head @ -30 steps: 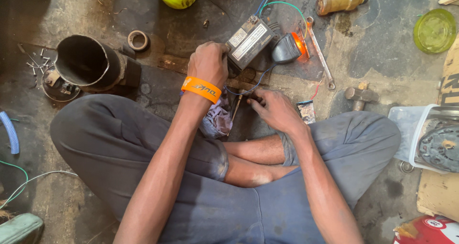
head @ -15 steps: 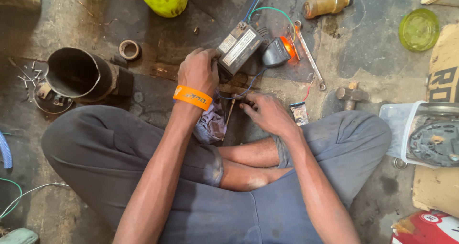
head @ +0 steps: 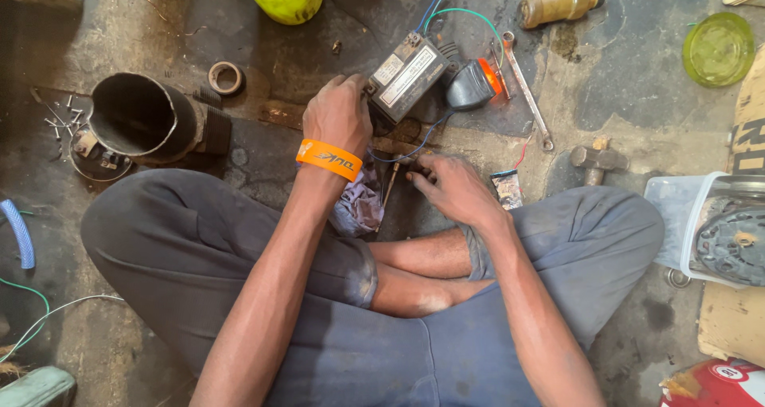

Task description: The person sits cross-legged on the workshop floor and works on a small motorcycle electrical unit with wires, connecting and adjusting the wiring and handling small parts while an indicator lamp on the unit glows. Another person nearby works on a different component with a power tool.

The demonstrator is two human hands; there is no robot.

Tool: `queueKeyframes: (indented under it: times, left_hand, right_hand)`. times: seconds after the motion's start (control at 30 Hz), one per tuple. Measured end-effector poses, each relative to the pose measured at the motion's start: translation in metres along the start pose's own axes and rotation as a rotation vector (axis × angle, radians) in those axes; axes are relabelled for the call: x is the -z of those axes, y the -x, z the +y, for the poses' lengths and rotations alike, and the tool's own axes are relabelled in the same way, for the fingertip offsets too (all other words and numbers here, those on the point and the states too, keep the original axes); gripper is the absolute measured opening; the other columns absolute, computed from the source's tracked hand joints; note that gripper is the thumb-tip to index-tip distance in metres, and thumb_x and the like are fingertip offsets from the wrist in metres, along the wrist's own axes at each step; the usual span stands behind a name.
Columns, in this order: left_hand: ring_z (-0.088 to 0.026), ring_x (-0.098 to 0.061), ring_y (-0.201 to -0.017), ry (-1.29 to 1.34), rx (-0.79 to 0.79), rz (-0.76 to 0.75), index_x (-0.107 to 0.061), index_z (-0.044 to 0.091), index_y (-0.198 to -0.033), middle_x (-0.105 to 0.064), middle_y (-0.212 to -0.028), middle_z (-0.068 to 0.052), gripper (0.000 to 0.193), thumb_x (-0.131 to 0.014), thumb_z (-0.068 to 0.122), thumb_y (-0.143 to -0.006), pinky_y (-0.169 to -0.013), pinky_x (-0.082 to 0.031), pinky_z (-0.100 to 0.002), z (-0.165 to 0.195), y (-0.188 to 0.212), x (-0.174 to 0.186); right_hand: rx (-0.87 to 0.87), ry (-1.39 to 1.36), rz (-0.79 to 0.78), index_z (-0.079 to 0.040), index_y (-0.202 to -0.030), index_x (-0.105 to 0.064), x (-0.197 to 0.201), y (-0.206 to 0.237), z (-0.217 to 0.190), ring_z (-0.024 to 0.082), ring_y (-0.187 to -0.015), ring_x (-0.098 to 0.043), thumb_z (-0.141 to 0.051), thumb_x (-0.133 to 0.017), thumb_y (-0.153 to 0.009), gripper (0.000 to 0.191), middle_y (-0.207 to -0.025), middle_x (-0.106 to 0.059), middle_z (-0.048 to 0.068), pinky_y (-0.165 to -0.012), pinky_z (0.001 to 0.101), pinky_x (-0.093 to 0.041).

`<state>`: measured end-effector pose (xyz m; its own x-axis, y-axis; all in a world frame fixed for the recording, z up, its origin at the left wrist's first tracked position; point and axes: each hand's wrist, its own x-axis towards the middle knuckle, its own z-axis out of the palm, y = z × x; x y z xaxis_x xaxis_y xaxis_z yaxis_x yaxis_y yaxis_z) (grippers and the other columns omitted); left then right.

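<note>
The person sits cross-legged on a stained concrete floor (head: 637, 96), and both hands work just past the knees. The left hand (head: 339, 116), with an orange wristband (head: 328, 159) on its wrist, is curled down with its fingers closed against the near end of a grey rectangular electrical unit (head: 408, 76). The unit lies tilted, near the far edge of the floor at its middle; it is boxy, dark grey, with 2 pale labels on its top face and blue and green wires (head: 446, 12) running from its far end. A black part with an orange lens (head: 474, 84) touches its right side. The right hand (head: 450, 188) is half closed, its fingertips pinching something small beside a thin screwdriver (head: 390, 184); what it pinches is too small to tell. A crumpled cloth (head: 358, 208) lies beside the screwdriver. A spanner (head: 526, 88) lies just right of the lens.
</note>
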<state>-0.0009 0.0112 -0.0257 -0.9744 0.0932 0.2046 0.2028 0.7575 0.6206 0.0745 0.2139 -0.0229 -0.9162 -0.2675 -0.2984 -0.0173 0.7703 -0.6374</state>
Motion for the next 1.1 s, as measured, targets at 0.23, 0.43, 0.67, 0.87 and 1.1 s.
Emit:
queueKeyframes:
  times: [0.23, 0.43, 0.67, 0.87, 1.1]
  left_hand:
    - [-0.045, -0.066, -0.093, 0.033, 0.005, 0.000, -0.068, 0.003, -0.097, -0.069, -0.099, -0.019, 0.010, -0.063, 0.008, -0.090, -0.078, -0.053, -0.056, -0.0014, 0.0004, -0.0023]
    - [-0.043, -0.067, -0.092, 0.041, 0.025, 0.005, -0.071, 0.003, -0.098, -0.069, -0.098, -0.018, 0.011, -0.065, 0.009, -0.090, -0.079, -0.053, -0.054, 0.0023, -0.0004, 0.0006]
    - [-0.043, -0.067, -0.093, 0.063, -0.001, -0.002, -0.074, 0.007, -0.102, -0.069, -0.098, -0.017, 0.015, -0.065, 0.007, -0.090, -0.078, -0.053, -0.053, 0.0064, -0.0007, 0.0048]
    - [-0.043, -0.067, -0.092, 0.059, 0.009, 0.004, -0.075, 0.009, -0.102, -0.069, -0.098, -0.017, 0.017, -0.064, 0.007, -0.090, -0.078, -0.053, -0.053, 0.0084, -0.0009, 0.0063]
    - [-0.043, -0.067, -0.094, 0.010, -0.002, 0.047, -0.075, 0.007, -0.105, -0.069, -0.102, -0.018, 0.018, -0.062, 0.005, -0.092, -0.080, -0.053, -0.052, 0.0055, -0.0011, 0.0057]
  right_hand:
    - [-0.003, 0.029, -0.005, 0.003, -0.097, -0.066, -0.0008, -0.0010, -0.0012, 0.045, -0.088, -0.066, -0.026, -0.066, -0.094, 0.029, -0.089, -0.068, 0.027, -0.074, 0.0522, -0.049]
    - [-0.021, -0.008, -0.011, 0.002, -0.100, -0.066, 0.0001, -0.0011, -0.0012, 0.045, -0.086, -0.066, -0.024, -0.066, -0.093, 0.028, -0.090, -0.068, 0.026, -0.073, 0.0518, -0.049]
    - [-0.003, 0.007, -0.006, 0.002, -0.099, -0.066, 0.0004, -0.0006, -0.0001, 0.043, -0.086, -0.066, -0.025, -0.067, -0.093, 0.028, -0.090, -0.068, 0.025, -0.073, 0.0512, -0.049]
    - [-0.053, -0.001, -0.042, 0.002, -0.097, -0.066, 0.0022, -0.0002, -0.0014, 0.040, -0.081, -0.067, -0.028, -0.068, -0.093, 0.030, -0.087, -0.067, 0.023, -0.071, 0.0495, -0.050]
    - [-0.008, -0.003, -0.022, 0.003, -0.096, -0.066, 0.0013, -0.0002, 0.0011, 0.040, -0.082, -0.067, -0.027, -0.069, -0.093, 0.031, -0.088, -0.066, 0.023, -0.071, 0.0496, -0.050]
